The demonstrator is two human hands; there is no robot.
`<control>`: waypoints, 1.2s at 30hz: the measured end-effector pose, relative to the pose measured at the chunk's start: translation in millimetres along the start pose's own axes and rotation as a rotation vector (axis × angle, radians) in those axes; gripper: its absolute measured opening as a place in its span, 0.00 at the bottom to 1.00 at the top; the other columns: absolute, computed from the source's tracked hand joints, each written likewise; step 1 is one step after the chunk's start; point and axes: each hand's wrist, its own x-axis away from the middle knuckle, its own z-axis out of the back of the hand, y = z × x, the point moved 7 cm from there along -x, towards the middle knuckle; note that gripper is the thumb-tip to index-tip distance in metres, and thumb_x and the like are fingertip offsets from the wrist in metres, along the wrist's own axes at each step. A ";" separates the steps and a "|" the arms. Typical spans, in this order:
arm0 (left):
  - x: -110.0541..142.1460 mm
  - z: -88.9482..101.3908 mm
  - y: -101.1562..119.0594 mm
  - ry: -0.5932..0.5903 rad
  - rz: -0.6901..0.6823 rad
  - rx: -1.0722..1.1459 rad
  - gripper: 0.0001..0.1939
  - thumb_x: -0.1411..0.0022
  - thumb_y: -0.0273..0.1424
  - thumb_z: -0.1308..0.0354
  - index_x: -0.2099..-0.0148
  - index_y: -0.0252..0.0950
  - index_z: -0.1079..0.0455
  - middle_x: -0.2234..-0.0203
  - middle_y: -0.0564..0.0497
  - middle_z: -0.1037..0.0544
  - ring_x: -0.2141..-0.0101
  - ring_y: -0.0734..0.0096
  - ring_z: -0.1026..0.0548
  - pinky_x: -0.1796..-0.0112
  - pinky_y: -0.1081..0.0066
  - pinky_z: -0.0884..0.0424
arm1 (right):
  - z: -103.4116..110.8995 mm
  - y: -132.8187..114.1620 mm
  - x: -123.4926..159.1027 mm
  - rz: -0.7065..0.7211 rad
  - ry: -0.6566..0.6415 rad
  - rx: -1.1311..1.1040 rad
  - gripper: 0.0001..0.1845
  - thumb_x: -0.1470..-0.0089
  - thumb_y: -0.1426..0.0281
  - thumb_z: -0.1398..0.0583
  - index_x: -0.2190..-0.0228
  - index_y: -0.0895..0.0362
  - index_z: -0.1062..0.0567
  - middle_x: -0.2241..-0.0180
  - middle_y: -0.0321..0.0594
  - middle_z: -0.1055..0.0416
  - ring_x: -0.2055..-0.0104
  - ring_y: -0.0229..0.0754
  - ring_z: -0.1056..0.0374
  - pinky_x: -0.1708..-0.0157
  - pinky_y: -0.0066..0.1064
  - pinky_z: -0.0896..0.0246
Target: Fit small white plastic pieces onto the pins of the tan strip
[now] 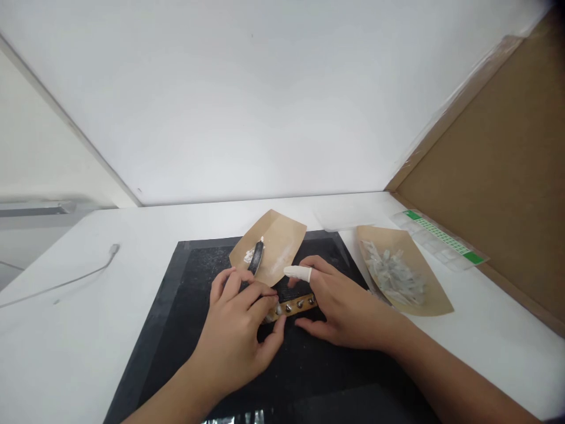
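Note:
A narrow tan strip (pixel 295 306) with a row of small shiny metal knobs lies on the black mat (pixel 176 353). Around its left end my left hand (pixel 241 321) is closed, the thumb at the near edge and the fingers over the top. A small whitish translucent piece (pixel 272 312) shows under those fingertips. My right hand (pixel 338 300) hovers at or touches the strip's right end, thumb and fingers apart; contact there is hidden. A white finger cot (pixel 298 272) covers its index finger.
Just behind the hands, a brown paper tray (pixel 280 241) holds white bits and a dark curved tool (pixel 256 257). Another paper tray (pixel 435 300) to the right carries many translucent pieces. A clear compartment box (pixel 441 238) stands by the cardboard wall (pixel 498 159). A cable (pixel 83 275) lies left.

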 end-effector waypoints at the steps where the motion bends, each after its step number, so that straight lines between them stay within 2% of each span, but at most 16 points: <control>1: -0.1 0.1 -0.3 0.000 0.000 0.000 0.06 0.38 0.31 0.35 0.58 0.43 0.21 0.63 0.54 0.16 0.53 0.52 0.27 0.43 0.45 0.41 | -0.1 0.0 0.0 0.003 -0.003 0.003 0.28 0.46 0.71 0.30 0.48 0.55 0.35 0.52 0.48 0.29 0.44 0.55 0.38 0.47 0.50 0.31; 8: -1.2 0.8 -0.9 0.006 0.005 0.002 0.06 0.38 0.33 0.34 0.58 0.43 0.21 0.64 0.54 0.16 0.54 0.52 0.26 0.42 0.42 0.45 | 4.0 0.6 -0.3 0.013 -0.006 -0.016 0.30 0.45 0.69 0.31 0.46 0.55 0.37 0.51 0.48 0.30 0.44 0.54 0.39 0.45 0.49 0.33; 15: -0.6 6.0 0.2 0.021 0.008 -0.014 0.05 0.37 0.35 0.33 0.59 0.43 0.21 0.65 0.53 0.16 0.55 0.52 0.26 0.42 0.42 0.44 | 20.5 4.9 1.1 -0.023 0.093 -0.018 0.22 0.43 0.71 0.34 0.50 0.53 0.35 0.51 0.47 0.30 0.45 0.52 0.34 0.46 0.48 0.32; 17: -0.9 8.9 0.4 0.044 0.003 -0.018 0.02 0.36 0.34 0.34 0.61 0.42 0.22 0.67 0.53 0.17 0.57 0.53 0.27 0.44 0.44 0.41 | 26.3 9.7 2.9 -0.057 0.124 0.029 0.19 0.42 0.70 0.34 0.51 0.53 0.33 0.53 0.46 0.28 0.49 0.52 0.31 0.49 0.46 0.32; 20: -1.2 14.9 -0.7 0.106 -0.005 -0.025 0.05 0.34 0.29 0.37 0.64 0.40 0.25 0.70 0.53 0.18 0.60 0.56 0.29 0.48 0.48 0.38 | 37.4 17.9 6.6 -0.104 0.189 0.156 0.06 0.37 0.66 0.38 0.59 0.53 0.30 0.61 0.41 0.25 0.60 0.47 0.29 0.59 0.39 0.34; 21: -1.0 16.6 -1.8 0.124 -0.005 -0.032 0.06 0.33 0.27 0.38 0.65 0.39 0.26 0.70 0.53 0.19 0.60 0.57 0.29 0.49 0.49 0.37 | 42.6 19.6 8.0 -0.108 0.229 0.203 0.05 0.35 0.65 0.39 0.63 0.53 0.29 0.66 0.39 0.25 0.64 0.45 0.29 0.63 0.37 0.36; 24: 0.0 20.1 -7.4 0.151 0.006 -0.065 0.07 0.32 0.24 0.41 0.65 0.37 0.28 0.71 0.50 0.21 0.62 0.58 0.31 0.53 0.52 0.36 | 60.5 23.1 12.5 -0.132 0.364 0.314 0.16 0.32 0.62 0.41 0.72 0.53 0.29 0.75 0.35 0.27 0.72 0.41 0.32 0.70 0.33 0.42; 27: 0.9 21.8 -14.4 0.162 0.027 -0.080 0.09 0.30 0.23 0.43 0.65 0.36 0.30 0.75 0.50 0.25 0.65 0.60 0.33 0.57 0.54 0.36 | 76.0 37.0 17.8 -0.296 0.407 0.364 0.18 0.30 0.62 0.45 0.73 0.52 0.27 0.74 0.36 0.22 0.71 0.41 0.27 0.68 0.33 0.39; 30: 1.3 24.5 -18.1 0.195 0.036 -0.061 0.11 0.29 0.22 0.44 0.67 0.37 0.31 0.76 0.51 0.26 0.67 0.62 0.34 0.60 0.57 0.36 | 94.2 60.6 32.4 -0.553 0.478 0.462 0.15 0.30 0.67 0.49 0.66 0.52 0.26 0.65 0.38 0.17 0.63 0.46 0.22 0.64 0.34 0.37; 33: 1.6 27.5 -17.6 0.238 0.024 -0.039 0.09 0.29 0.22 0.44 0.62 0.37 0.27 0.73 0.51 0.22 0.67 0.62 0.32 0.60 0.58 0.35 | 102.7 85.7 46.7 -0.711 0.429 0.530 0.09 0.38 0.75 0.47 0.63 0.53 0.28 0.54 0.40 0.18 0.55 0.50 0.22 0.65 0.35 0.37; 36: 2.6 26.9 -19.4 0.252 0.035 -0.041 0.11 0.28 0.20 0.46 0.54 0.38 0.25 0.68 0.50 0.18 0.65 0.62 0.30 0.57 0.57 0.34 | 109.1 108.1 61.7 -0.816 0.370 0.561 0.14 0.42 0.76 0.48 0.57 0.54 0.27 0.52 0.44 0.19 0.53 0.53 0.24 0.65 0.36 0.37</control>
